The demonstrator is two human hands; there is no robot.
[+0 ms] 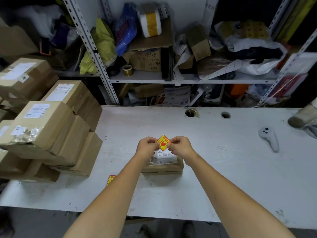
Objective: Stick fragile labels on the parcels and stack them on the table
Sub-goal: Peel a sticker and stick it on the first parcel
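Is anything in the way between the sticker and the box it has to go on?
Nothing I can see. The left hand and right hand pinch the label just over the parcel, with only open space between them. The hands hide part of the parcel's top.

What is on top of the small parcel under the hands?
A white shipping label lies on the parcel. The left hand and right hand pinch a yellow sticker above it, hiding its far part.
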